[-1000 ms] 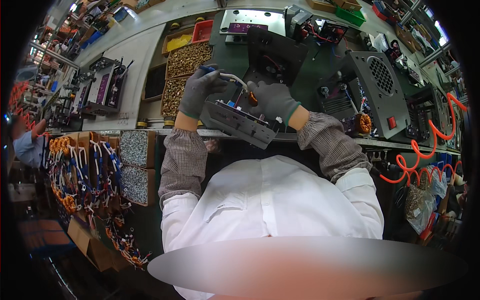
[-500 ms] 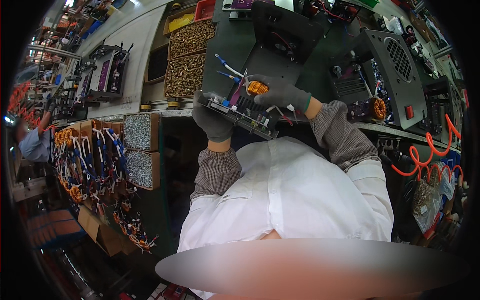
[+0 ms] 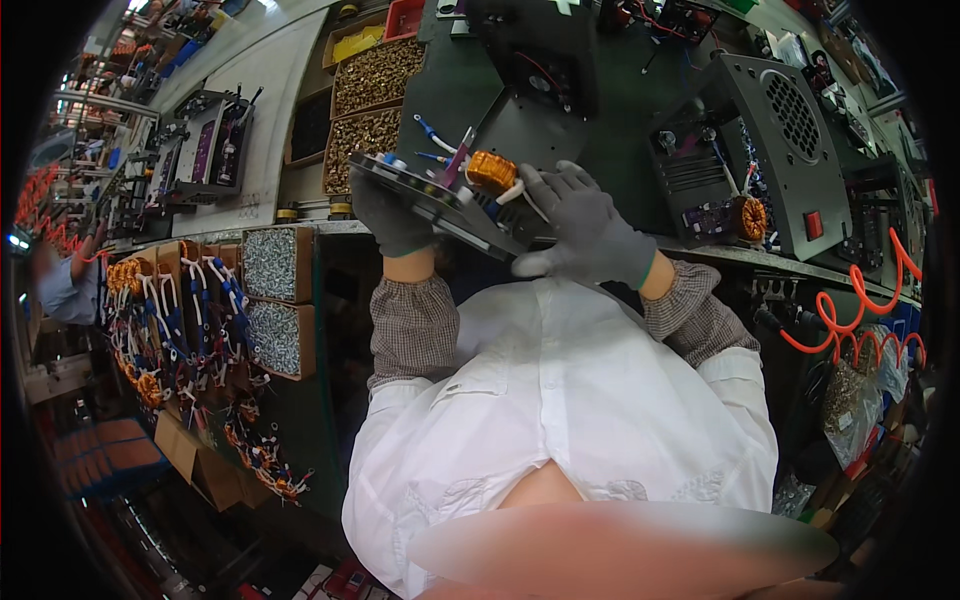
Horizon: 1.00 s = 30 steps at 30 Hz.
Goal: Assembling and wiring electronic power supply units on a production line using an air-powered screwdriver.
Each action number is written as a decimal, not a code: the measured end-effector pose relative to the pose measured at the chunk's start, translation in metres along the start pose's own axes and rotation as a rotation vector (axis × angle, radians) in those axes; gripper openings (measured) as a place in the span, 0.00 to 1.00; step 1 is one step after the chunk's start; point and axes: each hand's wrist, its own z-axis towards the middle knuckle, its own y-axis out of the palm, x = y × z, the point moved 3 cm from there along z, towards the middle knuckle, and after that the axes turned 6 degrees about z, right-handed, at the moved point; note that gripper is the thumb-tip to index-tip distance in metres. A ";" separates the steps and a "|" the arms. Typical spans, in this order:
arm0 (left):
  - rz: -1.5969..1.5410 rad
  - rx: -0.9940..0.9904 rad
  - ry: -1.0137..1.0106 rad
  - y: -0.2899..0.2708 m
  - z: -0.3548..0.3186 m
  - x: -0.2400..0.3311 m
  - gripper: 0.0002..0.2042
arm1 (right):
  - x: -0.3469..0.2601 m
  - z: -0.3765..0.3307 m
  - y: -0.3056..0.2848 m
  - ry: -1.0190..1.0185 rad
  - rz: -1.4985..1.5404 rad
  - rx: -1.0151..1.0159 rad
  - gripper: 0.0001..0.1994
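Circuit-board assembly: dark metal panel, small blue and white parts, copper-wound toroidal coil at its far side, blue-and-white leads sticking out. We see it held tilted at the front edge of the table. Left hand: fingers clamped on its left end, partly hidden. Right hand: fingers apart beside the coil; we cannot tell whether they touch. Boxed brass-coloured fittings sit beyond the left hand; green tabletop shows rightward to the grey housing.

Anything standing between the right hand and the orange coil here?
Only a white lead shows there, at the lower right of the orange coil; whether the right hand touches it is unclear.
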 end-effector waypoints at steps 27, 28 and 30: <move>0.268 -0.993 0.977 0.262 -0.202 0.106 0.27 | 0.037 -0.160 -0.104 0.012 -0.008 0.353 0.07; 0.435 -1.147 0.946 0.271 -0.209 0.113 0.28 | 0.048 -0.178 -0.103 0.171 -0.041 0.308 0.07; 0.601 -1.199 0.895 0.281 -0.219 0.116 0.26 | 0.056 -0.206 -0.091 0.302 -0.122 0.341 0.07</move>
